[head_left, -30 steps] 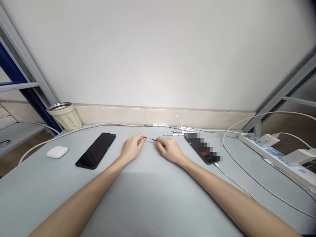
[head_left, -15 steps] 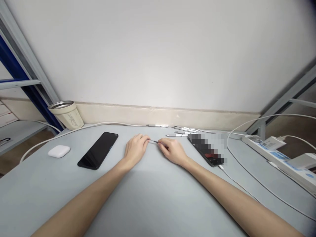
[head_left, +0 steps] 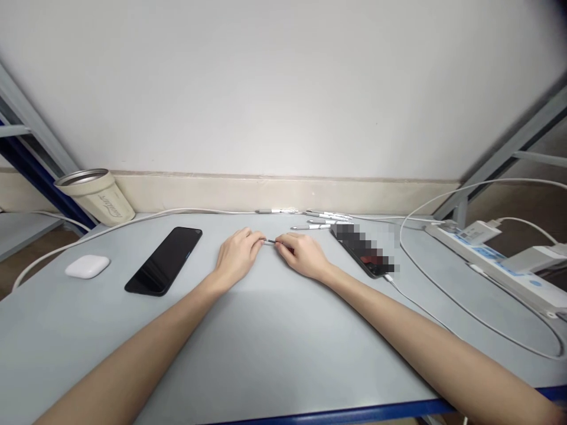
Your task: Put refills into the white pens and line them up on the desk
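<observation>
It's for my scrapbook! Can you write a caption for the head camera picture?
Between two phones, the left hand and right hand pinch a thin dark stick at a gray desk.

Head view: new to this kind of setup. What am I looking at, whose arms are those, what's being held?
There's no robot here. One camera, worn on a person's head, looks forward and down, so the bare arms are the wearer's own. The left hand and right hand meet fingertip to fingertip around a thin dark rod; the fingers hide its ends. On the grey desk are a white case and black phone to the left, pens towards the wall, and a partly pixelated phone with a cable to the right. Beyond it sits a power strip.
</observation>
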The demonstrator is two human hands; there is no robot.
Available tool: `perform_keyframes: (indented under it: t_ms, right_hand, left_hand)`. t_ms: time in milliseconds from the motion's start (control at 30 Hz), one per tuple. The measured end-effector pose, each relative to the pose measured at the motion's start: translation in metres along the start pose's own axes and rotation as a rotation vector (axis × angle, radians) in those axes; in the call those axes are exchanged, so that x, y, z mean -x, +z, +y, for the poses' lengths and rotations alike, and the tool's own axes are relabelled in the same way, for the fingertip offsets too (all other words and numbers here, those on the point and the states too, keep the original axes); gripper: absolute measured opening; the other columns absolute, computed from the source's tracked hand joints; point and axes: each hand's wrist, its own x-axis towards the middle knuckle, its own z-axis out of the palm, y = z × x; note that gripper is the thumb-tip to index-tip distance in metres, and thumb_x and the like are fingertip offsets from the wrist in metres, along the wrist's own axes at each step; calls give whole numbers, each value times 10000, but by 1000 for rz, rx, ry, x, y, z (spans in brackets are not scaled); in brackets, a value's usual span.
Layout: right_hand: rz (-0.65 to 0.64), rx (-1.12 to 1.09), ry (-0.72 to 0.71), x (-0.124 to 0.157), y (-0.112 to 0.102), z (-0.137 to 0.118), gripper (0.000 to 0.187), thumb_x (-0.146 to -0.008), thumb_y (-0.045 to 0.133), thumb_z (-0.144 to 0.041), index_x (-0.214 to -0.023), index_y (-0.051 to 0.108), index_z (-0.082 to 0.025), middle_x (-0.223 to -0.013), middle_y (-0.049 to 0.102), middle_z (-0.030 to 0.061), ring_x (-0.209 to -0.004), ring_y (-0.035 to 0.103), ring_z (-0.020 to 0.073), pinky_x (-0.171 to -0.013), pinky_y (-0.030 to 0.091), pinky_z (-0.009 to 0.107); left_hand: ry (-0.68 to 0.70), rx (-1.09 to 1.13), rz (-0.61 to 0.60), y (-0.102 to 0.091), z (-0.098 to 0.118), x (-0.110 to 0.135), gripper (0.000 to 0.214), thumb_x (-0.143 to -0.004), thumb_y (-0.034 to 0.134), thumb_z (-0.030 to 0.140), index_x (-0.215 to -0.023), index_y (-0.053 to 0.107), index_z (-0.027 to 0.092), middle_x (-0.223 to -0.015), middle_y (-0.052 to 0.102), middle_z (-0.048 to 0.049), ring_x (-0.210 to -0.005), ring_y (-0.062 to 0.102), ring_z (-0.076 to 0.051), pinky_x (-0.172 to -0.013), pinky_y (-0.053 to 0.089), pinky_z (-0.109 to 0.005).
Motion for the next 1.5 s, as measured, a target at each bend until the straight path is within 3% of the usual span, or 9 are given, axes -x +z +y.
perform_keyframes:
  t_ms: [800, 1267, 1400, 1500]
  right_hand:
    - [-60, 31, -4, -1, -4, 2, 289, -941, 377, -329, -1005, 641, -230, -884, 670, 30, -796, 570, 168, -635, 305, 250]
    - [-58, 25, -38, 0, -7, -2, 260, -939, 406, -307, -988, 650, -230, -905, 681, 26, -774, 587, 150, -619, 321, 246]
    - [-34, -4, -28, -2, -4, -2, 245, -933, 416, -301, -972, 648, -232, -886, 685, 18, -763, 594, 146, -624, 331, 247]
    - [-7, -51, 1, -3, -2, -1, 242, -930, 422, -290, -972, 652, -228, -898, 692, 21, -791, 603, 151, -650, 351, 243]
  left_hand:
    - [-46, 60, -62, 1, 3, -4, 294, -926, 374, 374, -1033, 631, 282, -1001, 645, -12, -899, 598, -191, -732, 423, -287]
    - [-43, 128, -52, -1, 1, -3, 255, -899, 432, 361, -983, 654, 270, -937, 646, -12, -812, 601, -166, -724, 432, -282]
    - [-66, 179, -49, -1, -1, -2, 279, -868, 491, 368, -1105, 589, 256, -898, 636, -6, -821, 596, -173, -736, 444, -288]
    - [-108, 225, -43, 0, -6, -2, 317, -891, 441, 301, -1181, 528, 210, -989, 646, -32, -955, 577, -193, -845, 444, -315]
